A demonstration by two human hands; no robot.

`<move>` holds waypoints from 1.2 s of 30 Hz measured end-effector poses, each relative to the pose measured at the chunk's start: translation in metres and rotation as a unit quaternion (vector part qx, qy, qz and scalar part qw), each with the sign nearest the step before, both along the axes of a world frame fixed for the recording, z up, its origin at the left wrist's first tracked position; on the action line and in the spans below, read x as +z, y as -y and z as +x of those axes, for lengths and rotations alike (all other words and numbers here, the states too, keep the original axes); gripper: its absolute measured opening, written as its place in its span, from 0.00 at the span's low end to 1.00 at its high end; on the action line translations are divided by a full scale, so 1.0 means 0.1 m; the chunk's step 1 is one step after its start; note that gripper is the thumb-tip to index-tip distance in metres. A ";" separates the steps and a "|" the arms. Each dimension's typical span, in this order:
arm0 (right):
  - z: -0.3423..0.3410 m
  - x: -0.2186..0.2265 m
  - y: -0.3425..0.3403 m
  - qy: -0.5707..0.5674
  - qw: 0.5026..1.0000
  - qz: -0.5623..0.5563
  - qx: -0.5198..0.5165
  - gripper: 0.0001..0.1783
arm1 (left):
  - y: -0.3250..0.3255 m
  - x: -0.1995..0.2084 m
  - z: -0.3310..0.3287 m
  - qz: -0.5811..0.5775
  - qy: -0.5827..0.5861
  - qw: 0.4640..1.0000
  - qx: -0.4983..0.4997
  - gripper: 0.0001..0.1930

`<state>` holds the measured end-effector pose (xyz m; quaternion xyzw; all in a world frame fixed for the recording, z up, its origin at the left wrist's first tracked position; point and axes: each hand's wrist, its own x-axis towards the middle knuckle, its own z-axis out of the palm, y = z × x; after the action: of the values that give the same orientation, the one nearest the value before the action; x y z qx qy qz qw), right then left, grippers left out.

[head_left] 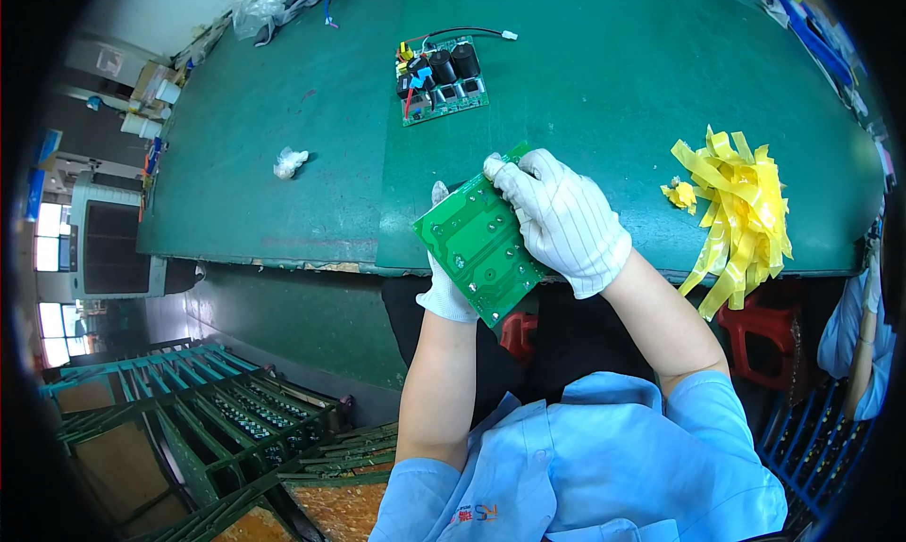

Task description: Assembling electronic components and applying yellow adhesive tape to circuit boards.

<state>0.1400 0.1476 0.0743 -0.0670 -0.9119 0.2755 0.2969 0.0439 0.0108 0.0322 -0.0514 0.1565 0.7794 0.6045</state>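
A green circuit board (481, 245) is held tilted above the table's near edge, its solder side with shiny joints facing up. My left hand (445, 292), in a white glove, grips it from the left and beneath, and most of those fingers are hidden behind the board. My right hand (566, 219), in a white striped glove, is closed at the board's upper right edge, fingertips pressed near the far corner. Whether anything small lies between those fingertips cannot be seen. Beyond the hands, a second circuit board (444, 103) lies component side up, with black capacitors and a wire ending in a white plug.
A heap of yellow tape strips (741, 211) hangs over the table's edge at right. On the green table (283, 216) a crumpled white wad (291, 162) lies at left. Green metal racks (226, 419) stand low at left; a red stool (763, 344) is under the table at right.
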 end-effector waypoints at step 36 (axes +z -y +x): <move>0.40 -0.11 0.14 0.052 0.992 -0.117 -0.017 0.17 | -0.03 -0.11 -0.05 0.042 0.008 0.999 0.004 0.37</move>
<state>0.1802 0.1340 0.0637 -0.1313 -0.8863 0.3713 0.2438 0.0388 0.0139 0.0211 -0.0330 0.1187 0.7874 0.6040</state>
